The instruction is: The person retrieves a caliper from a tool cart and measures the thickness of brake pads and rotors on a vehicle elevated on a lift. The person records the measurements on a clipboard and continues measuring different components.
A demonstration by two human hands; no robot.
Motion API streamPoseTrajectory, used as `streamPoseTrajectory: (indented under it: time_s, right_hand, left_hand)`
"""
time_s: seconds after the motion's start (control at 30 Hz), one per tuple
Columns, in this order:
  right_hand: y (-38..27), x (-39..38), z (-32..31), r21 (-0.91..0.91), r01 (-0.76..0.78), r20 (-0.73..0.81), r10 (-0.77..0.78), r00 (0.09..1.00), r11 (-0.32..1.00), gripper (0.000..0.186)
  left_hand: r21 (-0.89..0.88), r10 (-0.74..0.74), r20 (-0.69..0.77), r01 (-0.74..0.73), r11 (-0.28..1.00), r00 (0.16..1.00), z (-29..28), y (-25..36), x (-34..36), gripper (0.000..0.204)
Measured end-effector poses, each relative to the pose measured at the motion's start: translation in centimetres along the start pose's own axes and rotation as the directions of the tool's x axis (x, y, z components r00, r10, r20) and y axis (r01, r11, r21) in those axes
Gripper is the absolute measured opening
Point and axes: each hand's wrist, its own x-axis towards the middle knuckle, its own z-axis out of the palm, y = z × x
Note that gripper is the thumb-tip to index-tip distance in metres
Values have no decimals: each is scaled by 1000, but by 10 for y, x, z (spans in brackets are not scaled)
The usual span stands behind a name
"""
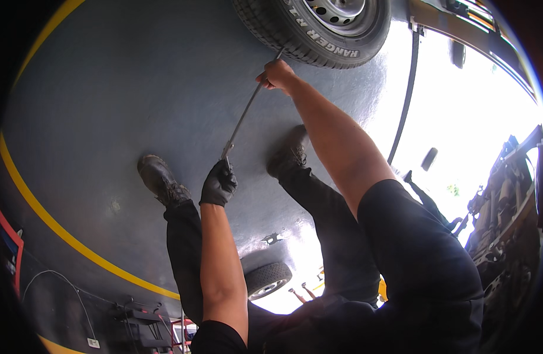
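Observation:
My left hand (218,184), in a black glove, grips the near end of a long metal bar (243,118). My right hand (276,75), bare, is closed around the bar's far end, right at the tread of a black tyre on a silver steel rim (318,35) that stands on the floor at the top of the view. The bar's tip reaches the tyre's edge; where it ends is hidden by my right hand. My two black boots (159,180) stand on the grey floor on either side of the left hand.
A yellow curved line (53,227) runs across the grey floor at left. A black hose (404,100) hangs at right. Another wheel (267,278) lies lower centre. Machinery stands at the right edge (507,200) and equipment with cables at lower left (136,324).

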Motion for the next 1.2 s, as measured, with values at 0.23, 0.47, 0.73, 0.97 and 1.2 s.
streamPoseTrajectory:
  time_s: [0.23, 0.47, 0.73, 0.97, 1.2]
  right_hand:
    - [-1, 1, 4, 102, -30, -5, 31, 1000, 994, 32]
    - [-12, -17, -5, 164, -81, 110, 63, 992, 983, 29]
    - [-43, -233, -37, 600, 70, 190, -227, 955, 797, 18]
    - [-93, -541, -221, 918, 182, 74, -601, 796, 353, 14]
    - [-75, -746, -293, 848, 530, -380, -703, 601, -5, 18]
  left_hand:
    - [9, -27, 78, 26, 1000, 997, -11, 2, 3, 17]
    - [23, 45, 53, -46, 999, 998, -7, -10, -4, 17]
    - [296, 592, -55, -553, 779, 804, 78, -69, -212, 19]
    - [717, 827, 302, -685, 130, 473, 351, -176, -505, 26]
    - [657, 604, 609, -754, -21, 514, 466, -256, -647, 26]
